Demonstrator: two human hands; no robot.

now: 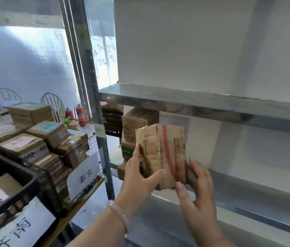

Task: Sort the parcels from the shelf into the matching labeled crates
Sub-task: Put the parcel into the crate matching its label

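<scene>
in the head view, your left hand (138, 175) grips the left edge of a brown taped cardboard parcel with a red stripe (162, 154), and your right hand (197, 189) pinches its lower right corner. you hold it upright before the grey metal shelf (211, 102), right of the labeled black wire crate (55, 177).

The bay between the upper shelf board (194, 99) and the lower shelf board (258, 186) lies open rightward of the parcel (162, 154). At its left end, stacked boxes (137, 120) and the steel upright (94, 97) block passage. Just left of the upright stands a wire crate (77, 147) heaped with parcels.
</scene>
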